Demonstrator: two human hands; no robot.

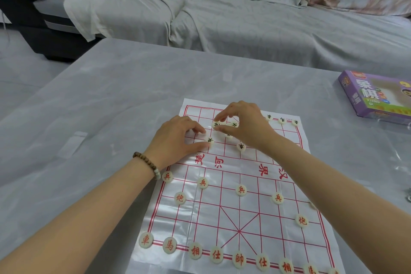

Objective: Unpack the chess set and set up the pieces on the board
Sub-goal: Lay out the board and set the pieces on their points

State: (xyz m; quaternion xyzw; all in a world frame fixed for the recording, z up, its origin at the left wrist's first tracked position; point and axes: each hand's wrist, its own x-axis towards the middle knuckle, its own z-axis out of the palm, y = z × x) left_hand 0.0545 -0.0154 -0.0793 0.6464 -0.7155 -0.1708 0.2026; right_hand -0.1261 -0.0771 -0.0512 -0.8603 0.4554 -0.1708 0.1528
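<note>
While over the board (244,209), black piece (215,125) inside right grip (246,122).

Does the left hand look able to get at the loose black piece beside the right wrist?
Probably yes: only bare board separates the left hand from the loose black piece, though it pinches a second black piece.

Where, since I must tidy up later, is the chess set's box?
Start at the grey-covered table in front of the sofa, then look right of the red-lined board. The box lies flat near the table's right edge, the only purple thing there.
</note>
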